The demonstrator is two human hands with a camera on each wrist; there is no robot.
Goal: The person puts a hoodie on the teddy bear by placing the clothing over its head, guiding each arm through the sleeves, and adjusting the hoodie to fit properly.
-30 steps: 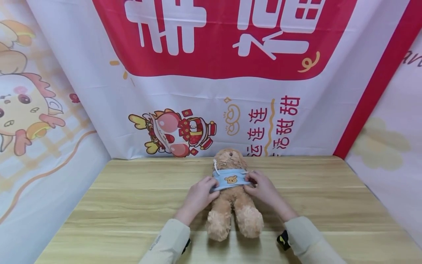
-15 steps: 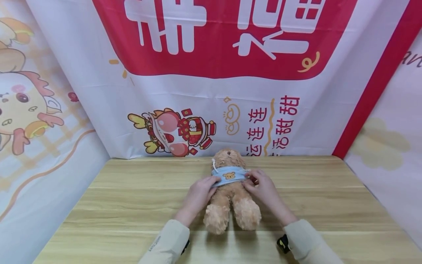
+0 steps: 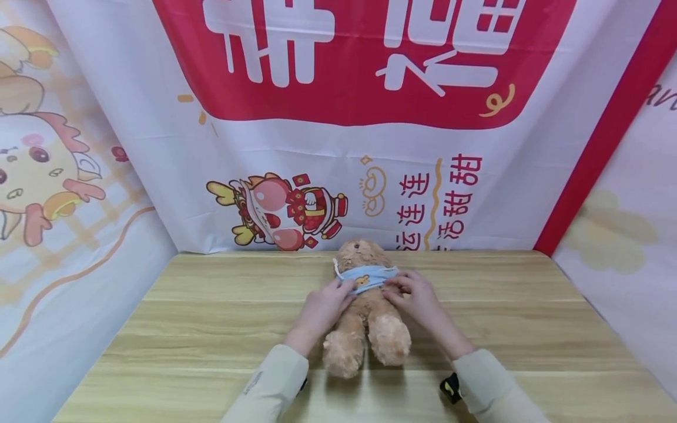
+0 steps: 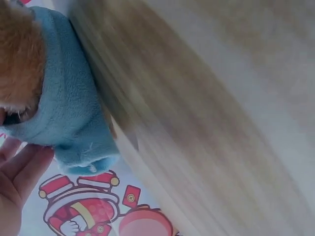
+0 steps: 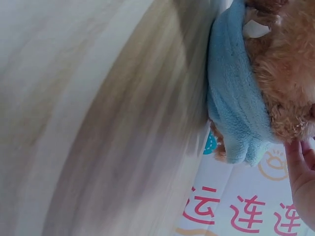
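A light-brown plush teddy bear (image 3: 389, 339) lies on its back, head toward the banner, legs toward me. Its blue hooded top (image 3: 376, 276) has a small bear print and a white cord, and is bunched across the chest. My left hand (image 3: 322, 306) pinches the hem at the left, partly covering the print. On the other side, my right hand (image 3: 419, 301) grips the hem with curled fingers. The left wrist view has the blue top (image 4: 74, 93) large above my fingertips (image 4: 32, 169). Fur beside the cloth meets my right fingers (image 5: 295, 162) in the right wrist view.
The bear lies on a wood-grain table (image 3: 222, 329). A white and red banner (image 3: 344, 141) hangs behind its far edge, with patterned cloths on the left (image 3: 53, 252) and right (image 3: 619, 235). A black strap piece (image 3: 451, 388) shows at the right cuff.
The bear has shifted slightly left and away from me, turning a little. The hem has risen higher, baring more belly. My left hand has moved inward over the print.
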